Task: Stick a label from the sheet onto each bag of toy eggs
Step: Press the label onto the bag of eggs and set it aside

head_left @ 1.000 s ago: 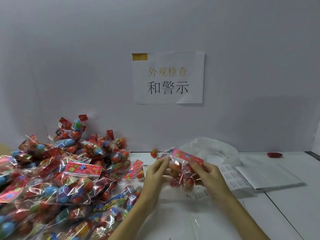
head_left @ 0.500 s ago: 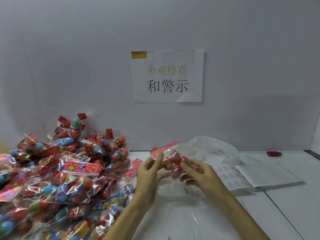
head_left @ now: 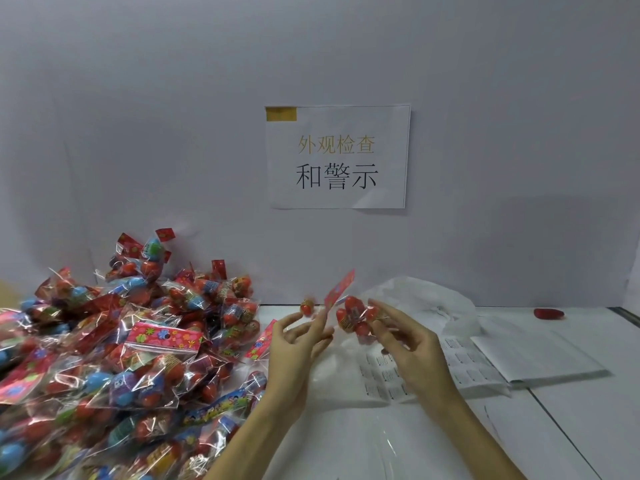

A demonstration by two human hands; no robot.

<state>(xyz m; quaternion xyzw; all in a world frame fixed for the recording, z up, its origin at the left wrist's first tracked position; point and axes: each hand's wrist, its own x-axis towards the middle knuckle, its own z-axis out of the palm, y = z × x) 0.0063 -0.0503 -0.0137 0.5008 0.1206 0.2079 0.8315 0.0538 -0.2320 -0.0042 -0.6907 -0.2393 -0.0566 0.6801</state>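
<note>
A clear bag of red toy eggs with a red flowered header card is held up above the table, card end pointing up and left. My right hand grips the bag's egg end with thumb and curled fingers. My left hand is beside it with fingers loosely spread, and its index fingertip touches the lower edge of the card. The label sheet lies flat on the table under my hands. A big pile of egg bags fills the left side.
A loose red egg sits by the wall behind my left hand. Crumpled white plastic lies behind the bag, and folded white paper sheets lie to the right. A small red object rests at far right. A paper sign hangs on the wall.
The bag has swung from lying across both hands to card end up. My left hand has loosened from gripping it to spread fingers, while my right hand keeps hold.
</note>
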